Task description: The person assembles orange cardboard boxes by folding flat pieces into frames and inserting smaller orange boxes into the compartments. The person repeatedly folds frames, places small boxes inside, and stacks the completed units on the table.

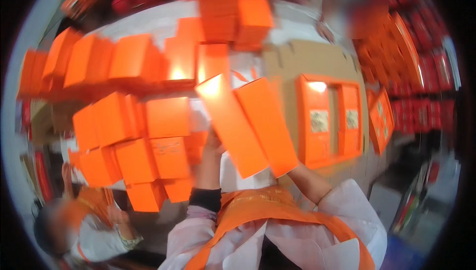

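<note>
Two long orange boxes are held up side by side, tilted, in front of my chest. My left hand (214, 140), mostly covered, grips the left orange box (233, 126) from its outer side. The right orange box (266, 127) hides nearly all of my right hand (296, 170), which comes up behind its lower right edge and appears to hold it. Just to the right, a larger orange tray-like box (329, 158) lies on a brown cardboard sheet (282, 67). It contains orange boxes with patterned labels and a gap between them.
Rows of orange boxes (131, 59) fill the table's left side, with a nearer stack (136, 158) and a taller pile (218, 15) at the back. One person (96, 225) is at the lower left; another person's hand (325, 32) is across the table. Red packages (421, 114) stand at right.
</note>
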